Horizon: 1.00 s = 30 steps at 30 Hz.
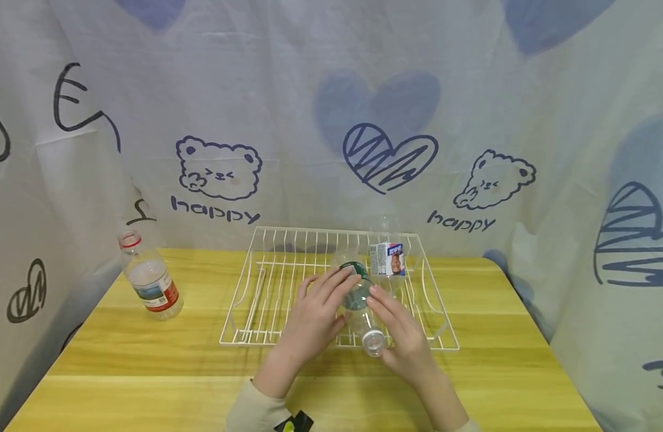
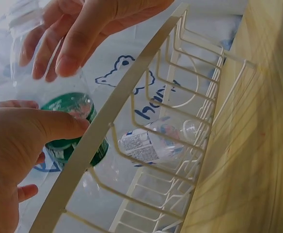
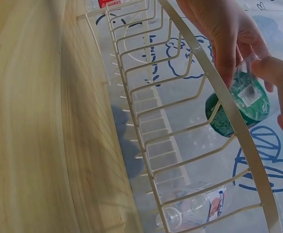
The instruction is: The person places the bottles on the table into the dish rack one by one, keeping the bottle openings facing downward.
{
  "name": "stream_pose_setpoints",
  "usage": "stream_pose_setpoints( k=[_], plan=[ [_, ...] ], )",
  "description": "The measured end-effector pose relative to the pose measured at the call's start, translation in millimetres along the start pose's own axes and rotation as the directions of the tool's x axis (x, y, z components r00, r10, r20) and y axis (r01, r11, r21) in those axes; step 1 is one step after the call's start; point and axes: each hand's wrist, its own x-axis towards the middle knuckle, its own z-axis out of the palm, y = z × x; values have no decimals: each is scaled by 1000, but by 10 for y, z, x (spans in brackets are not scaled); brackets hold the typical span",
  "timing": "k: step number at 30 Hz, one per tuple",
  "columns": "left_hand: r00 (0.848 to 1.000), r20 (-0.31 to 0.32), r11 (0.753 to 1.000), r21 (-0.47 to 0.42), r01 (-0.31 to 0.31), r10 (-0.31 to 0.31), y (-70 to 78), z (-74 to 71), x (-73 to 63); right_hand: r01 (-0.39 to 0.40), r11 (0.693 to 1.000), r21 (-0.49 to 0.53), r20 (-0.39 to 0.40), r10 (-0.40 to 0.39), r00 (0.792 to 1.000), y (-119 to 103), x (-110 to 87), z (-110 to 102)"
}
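Observation:
A clear plastic bottle [image 1: 357, 294] with a green label is held between both hands over the front part of a white wire rack [image 1: 288, 345]. Its white-ringed neck end tilts down toward me. My left hand [image 1: 316, 312] grips the labelled part, thumb [image 2: 66, 124] pressed near the green label. On the other side, my right hand [image 1: 401, 336] holds the bottle near the shoulder and neck with bent fingers. Just behind it, a second clear bottle [image 1: 387, 261] with a blue-and-white picture label stands neck down in the rack.
Left of the rack, a clear bottle [image 1: 153, 285] with a red rim and red label stands upright on the wooden table [image 1: 120, 366]. A patterned curtain [image 1: 299, 162] hangs behind the table and along both sides.

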Motion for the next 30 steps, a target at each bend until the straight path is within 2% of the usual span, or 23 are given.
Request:
stream_pose_setpoints(
  k=[4, 8, 12, 16, 19, 25, 28, 30],
  plan=[
    [999, -30, 999, -9, 35, -36, -77, -35, 5, 24, 1000, -19, -42, -25, 999, -4, 33, 4],
    [994, -87, 998, -15, 67, -68, -177, -82, 1, 45, 999, -28, -81, -47, 996, -7, 69, 10],
    [983, -116, 988, -73, 134, -142, -234, -122, 0, 71, 996, -53, -98, -76, 992, -20, 110, 21],
    [968, -96, 962, -169, 215, -233, -240, -150, -4, 98, 991, -94, -83, -106, 991, -56, 141, 50],
    [954, -58, 939, -206, 275, -293, -231, -171, -8, 123, 986, -110, -61, -131, 990, -90, 153, 73],
    [917, 37, 897, -194, 397, -398, -237, -176, -14, 186, 974, -128, -21, -191, 981, -137, 162, 107],
    [887, 97, 867, -185, 462, -452, -237, -192, -8, 200, 971, -128, 11, -200, 980, -171, 143, 123],
    [857, 146, 841, -173, 513, -493, -228, -216, -5, 207, 971, -120, 43, -203, 978, -198, 121, 136]
  ],
)
